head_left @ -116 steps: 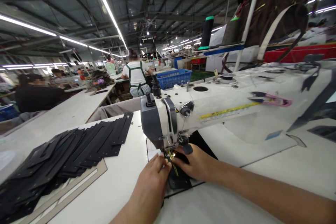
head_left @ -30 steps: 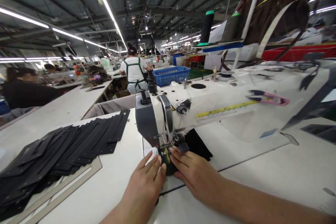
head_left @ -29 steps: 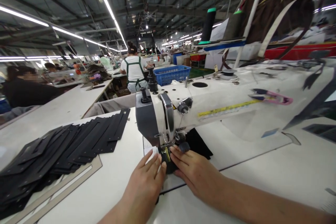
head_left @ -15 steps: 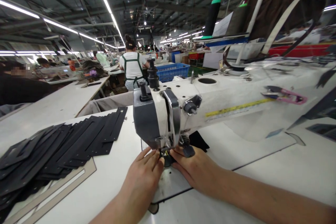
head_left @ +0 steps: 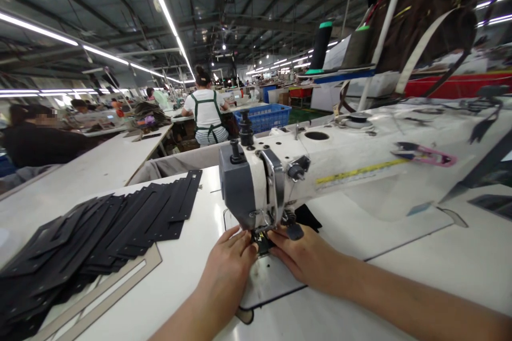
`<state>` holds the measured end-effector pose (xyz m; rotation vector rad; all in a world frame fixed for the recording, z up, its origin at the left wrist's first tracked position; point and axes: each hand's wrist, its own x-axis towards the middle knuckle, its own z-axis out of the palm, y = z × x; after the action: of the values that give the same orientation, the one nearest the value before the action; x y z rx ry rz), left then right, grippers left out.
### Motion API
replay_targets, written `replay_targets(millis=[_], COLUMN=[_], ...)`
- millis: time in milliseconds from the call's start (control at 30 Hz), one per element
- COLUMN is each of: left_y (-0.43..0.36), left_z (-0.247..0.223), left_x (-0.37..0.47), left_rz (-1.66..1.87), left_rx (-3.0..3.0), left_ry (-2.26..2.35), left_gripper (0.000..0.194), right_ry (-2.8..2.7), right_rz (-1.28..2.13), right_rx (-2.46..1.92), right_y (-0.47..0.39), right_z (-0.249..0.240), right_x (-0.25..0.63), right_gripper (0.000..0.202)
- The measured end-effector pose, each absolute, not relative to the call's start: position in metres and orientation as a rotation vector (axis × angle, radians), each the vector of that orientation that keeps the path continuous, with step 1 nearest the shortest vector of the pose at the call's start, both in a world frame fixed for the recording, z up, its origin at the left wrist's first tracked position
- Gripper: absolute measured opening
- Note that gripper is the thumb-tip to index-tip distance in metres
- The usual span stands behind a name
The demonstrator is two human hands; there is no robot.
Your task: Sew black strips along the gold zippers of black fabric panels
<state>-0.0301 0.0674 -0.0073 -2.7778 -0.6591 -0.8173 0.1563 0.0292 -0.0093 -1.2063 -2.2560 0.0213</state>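
Observation:
My left hand (head_left: pixel 229 264) is beside the needle area of a white and grey sewing machine (head_left: pixel 237 181), its fingers pressed together at the left edge of a small black piece (head_left: pixel 264 248). From the other side, my right hand (head_left: pixel 308 256) holds the same piece, fingertips close to the presser foot. The fingers partly cover the piece, so its full outline is hidden. A dark flap (head_left: pixel 308 217) shows behind my right hand; whether it belongs to the same piece I cannot tell.
Overlapping black cut pieces (head_left: pixel 132 213) lie left of the machine, over a beige frame-shaped piece (head_left: pixel 112 290). Pink-handled thread snips (head_left: pixel 430 154) rest on the machine arm. Thread cones (head_left: pixel 322 47) stand above. Ahead, a person in an apron (head_left: pixel 206 109) is near a blue crate (head_left: pixel 266 117).
The view has shifted, so the machine and table appear slightly lower and the machine head farther right. Both hands remain at the needle area with the black piece.

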Motion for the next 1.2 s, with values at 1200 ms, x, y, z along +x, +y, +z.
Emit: replay_targets(millis=[1200], left_y=[0.036], left_z=[-0.01], left_x=[-0.046], left_rz=[-0.786], left_rx=[-2.799], left_ry=[-0.755], left_gripper=[0.025], right_ry=[-2.323], right_rz=[-0.867], right_rx=[-1.212], right_y=[-0.002], right_z=[-0.039], right_x=[0.193], right_gripper=[0.033])
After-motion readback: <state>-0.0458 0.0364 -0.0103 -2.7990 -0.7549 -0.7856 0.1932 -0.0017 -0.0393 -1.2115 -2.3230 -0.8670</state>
